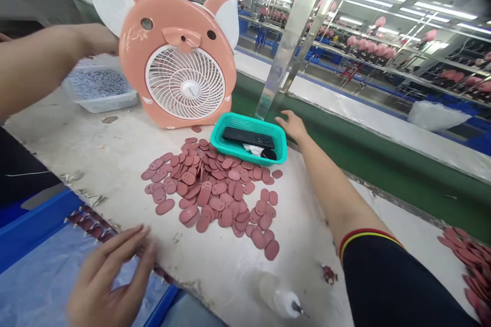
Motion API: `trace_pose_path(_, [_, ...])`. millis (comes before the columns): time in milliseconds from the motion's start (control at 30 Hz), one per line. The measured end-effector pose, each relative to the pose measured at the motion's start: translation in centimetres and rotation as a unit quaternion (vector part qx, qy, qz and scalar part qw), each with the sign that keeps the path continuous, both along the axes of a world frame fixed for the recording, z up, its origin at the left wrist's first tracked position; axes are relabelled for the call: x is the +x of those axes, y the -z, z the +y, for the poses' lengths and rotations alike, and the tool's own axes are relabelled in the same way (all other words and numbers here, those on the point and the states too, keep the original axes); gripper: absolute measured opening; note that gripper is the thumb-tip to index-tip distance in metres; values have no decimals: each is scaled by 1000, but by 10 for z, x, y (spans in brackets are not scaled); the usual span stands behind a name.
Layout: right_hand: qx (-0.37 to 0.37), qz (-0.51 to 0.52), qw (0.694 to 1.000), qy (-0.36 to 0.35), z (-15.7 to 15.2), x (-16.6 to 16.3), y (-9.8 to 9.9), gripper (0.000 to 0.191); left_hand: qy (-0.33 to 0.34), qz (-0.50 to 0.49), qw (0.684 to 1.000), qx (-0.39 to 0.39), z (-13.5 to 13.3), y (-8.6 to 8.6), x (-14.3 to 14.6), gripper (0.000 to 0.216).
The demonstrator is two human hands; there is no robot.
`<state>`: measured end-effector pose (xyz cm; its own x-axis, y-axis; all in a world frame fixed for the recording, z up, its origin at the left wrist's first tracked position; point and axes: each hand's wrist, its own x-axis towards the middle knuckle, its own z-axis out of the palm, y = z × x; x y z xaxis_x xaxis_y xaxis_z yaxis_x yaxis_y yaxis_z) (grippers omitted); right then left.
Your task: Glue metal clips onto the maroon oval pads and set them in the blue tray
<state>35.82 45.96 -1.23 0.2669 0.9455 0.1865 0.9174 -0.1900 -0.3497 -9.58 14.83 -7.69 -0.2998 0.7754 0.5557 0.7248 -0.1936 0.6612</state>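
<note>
1. A worker's left hand (111, 273) blurs at the near edge of a pale worktable (303, 204), while the right hand (293, 125) extends just beside a teal basket (245, 121).
2. Both hands are open, fingers parted, with nothing visible in either; whether the left touches the table cannot be told.
3. The work appears partway along: a salmon-pink, pig-faced fan (184, 71) stands upright, its ears, snout and front grille in place, while a large supply of oval pieces (218, 189) lies loose before it. How many have been dealt with is not shown.
4. The oval pieces are flat, dull red and round-ended, some with small holes, heaped mid-table and thinning toward the near side.
5. The basket, mesh-sided, sits at the heap's far edge, right of the fan, holding a long black object (247, 138).
</note>
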Motion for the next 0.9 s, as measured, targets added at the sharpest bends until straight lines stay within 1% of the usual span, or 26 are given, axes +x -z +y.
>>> trace_pose_path(67, [-23, 15, 997, -71, 28, -31, 2, 34, 46, 80, 996, 19, 12, -10, 12, 27])
trace_pose_path(100, [-38, 22, 994, -97, 37, -43, 3, 34, 59, 125, 990, 12, 18, -15, 16, 28])
trace_pose_path(167, [-65, 29, 989, -132, 47, -59, 4, 33, 55, 202, 978, -22, 27, -23, 21, 31])
trace_pose_path(233, [-83, 28, 985, -146, 46, -64, 3, 33, 45, 251, 965, -61, 34, -29, 22, 31])
trace_pose_path(267, [-89, 26, 985, -146, 42, -63, 2, 33, 51, 263, 961, -73, 36, -30, 22, 31])
trace_pose_path(367, [-101, 16, 986, -129, 19, -52, -6, 33, 82, 262, 957, -91, 38, -29, 24, 30])
trace_pose_path(467, [-123, 7, 986, -108, -23, -34, -22, 32, 83, 231, 966, -81, 35, -27, 27, 25])
trace_pose_path(567, [-179, 10, 978, -108, -87, -14, -42, 29, 98, 194, 975, -37, 28, -28, 29, 19])
trace_pose_path(633, [-229, 16, 966, -115, -134, -2, -56, 26, 120, 175, 977, 19, 19, -32, 30, 13])
trace_pose_path(667, [-250, 18, 961, -117, -158, 3, -64, 25, 134, 167, 975, 58, 13, -34, 30, 15])
trace_pose_path(733, [-267, 15, 957, -116, -203, 9, -80, 26, 160, 160, 963, 144, -2, -38, 29, 29])
trace_pose_path(800, [-253, 3, 962, -104, -245, 3, -98, 35, 171, 168, 948, 209, -19, -42, 30, 43])
trace_pose_path(833, [-231, -5, 968, -100, -266, -6, -107, 38, 170, 175, 942, 231, -27, -44, 31, 46])
trace_pose_path(900, [-164, -3, 980, -117, -307, -39, -121, 34, 166, 192, 932, 258, -44, -50, 34, 48])
